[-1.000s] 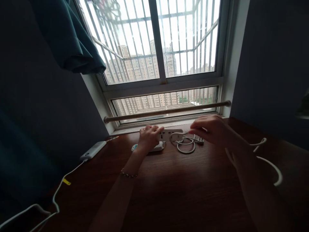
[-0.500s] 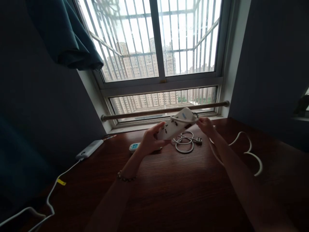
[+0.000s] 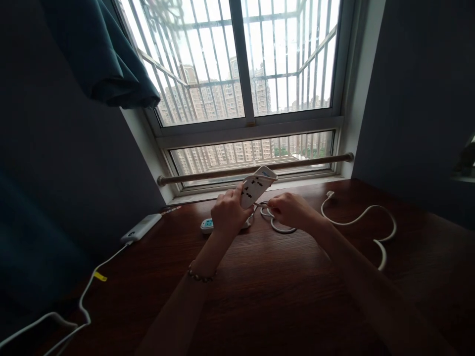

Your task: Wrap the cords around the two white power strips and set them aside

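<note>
My left hand (image 3: pixel 230 210) is closed around a white power strip (image 3: pixel 254 190), holding it tilted above the table with its sockets toward me. A white cord (image 3: pixel 260 177) runs across the strip's upper face. To the right, my right hand (image 3: pixel 289 208) pinches a length of the cord just under the strip's lower right side. Beneath the hands, a second power strip (image 3: pixel 207 226) with blue sockets lies on the table, partly hidden by my left hand. A grey coiled cable (image 3: pixel 284 230) lies behind my right hand, which hides part of it.
On the brown wooden table (image 3: pixel 260 296), a white power bank (image 3: pixel 141 227) with a white cable (image 3: pixel 89 291) lies at the left. A loose white cable (image 3: pixel 358 221) curves at the right. Behind stand a window rail (image 3: pixel 256 169) and a blue curtain (image 3: pixel 111 64).
The strip has turned and moved left in my left hand. My right hand has moved left and down, from the strip's far end to below it, carrying the cord.
</note>
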Available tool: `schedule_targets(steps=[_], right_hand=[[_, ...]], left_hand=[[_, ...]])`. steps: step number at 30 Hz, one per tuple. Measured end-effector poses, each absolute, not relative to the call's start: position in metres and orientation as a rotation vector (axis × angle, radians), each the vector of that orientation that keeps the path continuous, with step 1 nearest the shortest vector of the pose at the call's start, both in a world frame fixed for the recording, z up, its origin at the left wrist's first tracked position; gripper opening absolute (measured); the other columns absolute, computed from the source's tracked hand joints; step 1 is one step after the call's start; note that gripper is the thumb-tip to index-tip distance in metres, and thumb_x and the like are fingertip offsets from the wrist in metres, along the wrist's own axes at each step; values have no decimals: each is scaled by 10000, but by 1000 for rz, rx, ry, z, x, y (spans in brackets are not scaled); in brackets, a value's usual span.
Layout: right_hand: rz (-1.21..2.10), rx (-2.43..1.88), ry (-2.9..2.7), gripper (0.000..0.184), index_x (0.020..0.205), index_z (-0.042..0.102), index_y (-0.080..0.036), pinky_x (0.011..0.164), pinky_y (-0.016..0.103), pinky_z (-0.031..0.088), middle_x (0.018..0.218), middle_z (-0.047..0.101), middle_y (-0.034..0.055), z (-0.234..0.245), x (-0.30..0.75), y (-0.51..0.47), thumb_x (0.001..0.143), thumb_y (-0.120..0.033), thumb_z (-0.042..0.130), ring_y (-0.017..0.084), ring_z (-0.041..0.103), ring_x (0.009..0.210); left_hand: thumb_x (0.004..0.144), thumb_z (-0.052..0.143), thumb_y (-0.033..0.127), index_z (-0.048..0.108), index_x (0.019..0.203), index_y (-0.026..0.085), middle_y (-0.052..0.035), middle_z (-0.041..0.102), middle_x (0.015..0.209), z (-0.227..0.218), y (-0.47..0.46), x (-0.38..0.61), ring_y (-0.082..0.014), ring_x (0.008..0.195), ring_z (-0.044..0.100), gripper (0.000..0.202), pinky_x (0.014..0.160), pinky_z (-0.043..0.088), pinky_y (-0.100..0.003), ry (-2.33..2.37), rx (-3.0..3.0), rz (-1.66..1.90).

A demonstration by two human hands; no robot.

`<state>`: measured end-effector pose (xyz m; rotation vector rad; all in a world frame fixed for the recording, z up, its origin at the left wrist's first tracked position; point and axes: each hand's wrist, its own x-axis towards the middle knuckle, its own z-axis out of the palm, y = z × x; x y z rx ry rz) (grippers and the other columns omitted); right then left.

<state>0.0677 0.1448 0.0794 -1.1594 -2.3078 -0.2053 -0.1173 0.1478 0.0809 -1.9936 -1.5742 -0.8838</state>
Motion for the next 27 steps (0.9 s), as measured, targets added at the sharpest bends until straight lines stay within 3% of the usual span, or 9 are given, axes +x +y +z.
schedule_targets(steps=[4,6,12,16,20,27], right_hand=[[-479,-1287,-2271,100,807,549,-189,540,274,211,696,584,39,93,77,138,750,-241,486,187,534,645],[-472,-1272,-2281,173,891,511,-195,533,257,233,681,583,18,98,80,135,736,-267,544,172,537,630],[110,-1004,-2365,474,836,441,-183,457,191,266,610,521,-45,101,79,129,540,-387,750,82,433,507],[703,-672,-2183,572,748,384,-177,384,170,246,565,428,-68,94,75,136,428,-428,788,51,341,447],[1130,-361,-1854,567,757,361,-184,353,179,214,570,399,-61,84,66,146,515,-576,691,51,329,410],[1009,-602,-1726,566,659,382,-180,393,225,254,514,370,-18,71,53,160,662,-746,383,86,322,430]], left_hand=[[648,641,387,371,1247,284,-49,575,969,89,139,-119,-275,864,492,665,658,371,-343,-1536,-2047,-706],[642,652,376,373,1252,277,-56,576,977,93,134,-123,-270,880,489,678,690,368,-340,-1496,-2144,-612],[591,702,321,443,1192,348,-1,594,884,108,123,-138,-221,816,517,655,689,363,-305,-1146,-2672,-277],[543,725,304,440,1202,339,21,588,874,122,112,-143,-177,747,528,719,665,383,-268,-905,-3048,-277],[546,726,309,467,1198,273,1,600,909,126,102,-139,-178,766,532,702,701,400,-275,-823,-3248,-522],[541,748,264,528,1137,198,-40,596,1033,98,115,-121,-247,920,533,639,762,411,-298,-949,-3639,-1108]])
